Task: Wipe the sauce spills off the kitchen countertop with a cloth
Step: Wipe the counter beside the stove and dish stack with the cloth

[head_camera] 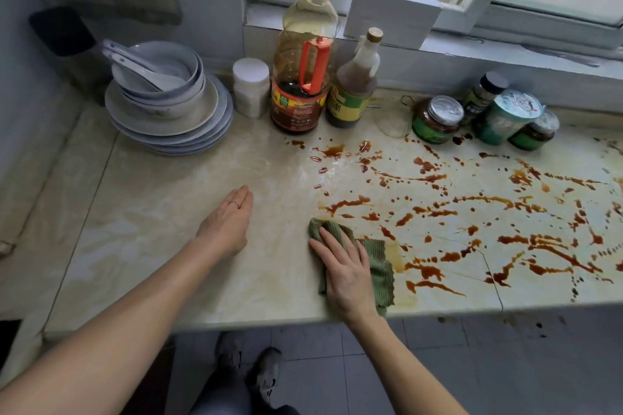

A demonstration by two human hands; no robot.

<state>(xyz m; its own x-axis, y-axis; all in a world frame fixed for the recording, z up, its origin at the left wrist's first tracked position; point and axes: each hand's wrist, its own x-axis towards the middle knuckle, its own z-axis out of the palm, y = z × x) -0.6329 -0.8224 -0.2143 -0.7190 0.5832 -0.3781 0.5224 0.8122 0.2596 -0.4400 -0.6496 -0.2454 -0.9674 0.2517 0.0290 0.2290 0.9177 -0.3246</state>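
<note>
Fingers (332, 239) of the right hand (347, 271) are spread flat and pressing down on the green cloth (379, 263), palm on top, nothing gripped or pinched, just held under the hand near the front edge of the countertop (151, 219). The cloth pokes out past the fingertips and bunches a little there, and its ribbed far side trails out beyond the little-finger side.

Just ahead of those fingertips sits a reddish-brown streak of the sauce spills (347, 204), and from there the splatter runs away to the right across the stone, well beyond the cloth. A pale smear lies right beside the cloth's outer edge.

Over to the other side, the left hand (229, 222) rests flat on the bare counter, fingers together and extended, holding nothing, a ring on one finger. It is apart from the cloth.

Far beyond the fingertips, against the wall: a stack of plates and bowls (168, 101) with spoons, a white-capped jar (251, 87), a big soy sauce bottle (300, 87), a smaller bottle (354, 87), and a cluster of jars (438, 120).
</note>
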